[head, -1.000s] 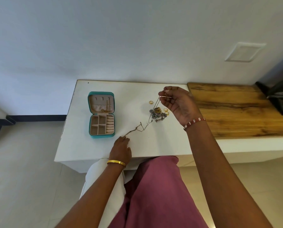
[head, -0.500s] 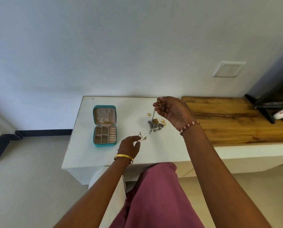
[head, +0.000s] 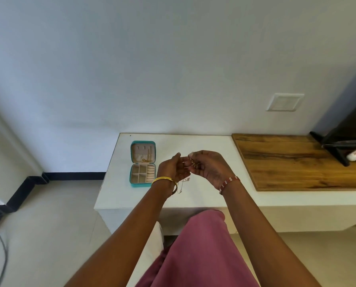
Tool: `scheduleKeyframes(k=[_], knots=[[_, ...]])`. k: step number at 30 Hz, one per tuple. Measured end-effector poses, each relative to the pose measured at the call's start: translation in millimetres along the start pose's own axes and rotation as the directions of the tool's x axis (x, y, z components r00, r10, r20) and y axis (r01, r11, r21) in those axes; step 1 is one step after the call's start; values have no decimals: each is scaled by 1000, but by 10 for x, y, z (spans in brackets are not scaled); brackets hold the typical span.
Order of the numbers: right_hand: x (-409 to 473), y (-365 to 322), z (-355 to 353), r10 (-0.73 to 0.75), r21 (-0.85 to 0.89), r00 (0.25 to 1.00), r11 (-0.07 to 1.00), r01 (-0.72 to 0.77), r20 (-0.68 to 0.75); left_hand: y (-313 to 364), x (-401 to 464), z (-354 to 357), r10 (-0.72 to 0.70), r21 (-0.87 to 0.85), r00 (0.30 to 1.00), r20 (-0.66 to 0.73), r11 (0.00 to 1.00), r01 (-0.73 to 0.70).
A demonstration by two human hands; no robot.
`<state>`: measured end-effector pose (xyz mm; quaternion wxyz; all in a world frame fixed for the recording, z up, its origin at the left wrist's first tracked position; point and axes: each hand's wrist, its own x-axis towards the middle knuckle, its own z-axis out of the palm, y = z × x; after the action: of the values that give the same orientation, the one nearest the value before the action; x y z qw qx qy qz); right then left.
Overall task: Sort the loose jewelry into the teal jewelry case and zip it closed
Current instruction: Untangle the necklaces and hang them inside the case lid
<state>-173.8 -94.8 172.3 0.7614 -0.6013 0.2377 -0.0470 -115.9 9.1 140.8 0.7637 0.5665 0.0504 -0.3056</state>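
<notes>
One view only: wide-angle head camera, worn by the person, facing forward and steeply down. Both forearms run up from the bottom edge to mid-frame. The white rectangular tabletop sits at middle distance, its far edge against a pale wall that fills the upper half. Straight lines bow near the borders. A pink-clad lap lies nearest the lens, at bottom centre.
</notes>
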Motion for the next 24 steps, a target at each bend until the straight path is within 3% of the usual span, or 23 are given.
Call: scheduleKeyframes(k=[6,12,16,20,24], knots=[[-245,242,34,-23,-46,999,999,24,26,80,-162,-91,-46,-167,992,119,984,65],[-388,403,41,4,-98,997,995,3,74,152,-264,-163,-38,-233,994,99,971,60],[-405,460,30,60,-174,990,984,-37,128,218,-339,-181,-1,-185,996,84,983,16],[-361,388,-30,80,-446,993,895,-31,91,254,-404,-192,16,-60,990,141,998,-7],[-281,228,-40,-84,-596,995,796,104,61,276,-437,-220,-8,8,975,221,1000,7]])
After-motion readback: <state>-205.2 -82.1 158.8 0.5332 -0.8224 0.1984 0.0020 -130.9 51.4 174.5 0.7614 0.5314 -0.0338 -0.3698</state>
